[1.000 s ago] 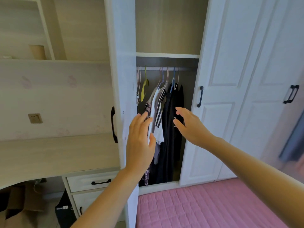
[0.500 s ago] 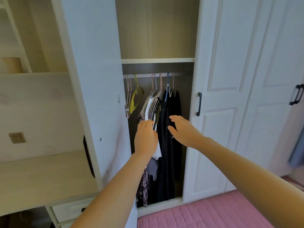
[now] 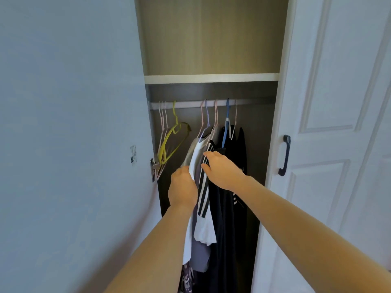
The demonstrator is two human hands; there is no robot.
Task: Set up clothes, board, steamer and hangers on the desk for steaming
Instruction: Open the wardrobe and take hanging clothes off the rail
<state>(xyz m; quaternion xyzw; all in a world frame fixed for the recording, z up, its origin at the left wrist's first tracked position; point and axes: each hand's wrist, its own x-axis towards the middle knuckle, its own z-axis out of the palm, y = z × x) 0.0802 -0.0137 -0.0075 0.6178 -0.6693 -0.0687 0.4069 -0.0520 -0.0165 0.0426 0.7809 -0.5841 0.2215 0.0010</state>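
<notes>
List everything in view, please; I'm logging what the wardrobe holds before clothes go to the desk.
wardrobe door: one, white, open at left
closed doors: white, right, the nearer with a black handle
shelf: one, white, above the rail
empty hangers: several, pink and one yellow-green, rail's left end
white garment: one, hanging mid-rail
striped garment: one, black and white, beside it
dark garments: several, black, right side
left hand: grips the white garment
right hand: open, touching the striped garment

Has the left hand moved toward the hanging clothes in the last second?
Yes. The left hand has gone forward, from in front of the open door's edge into the wardrobe, and now touches the white shirt below the rail.
</notes>
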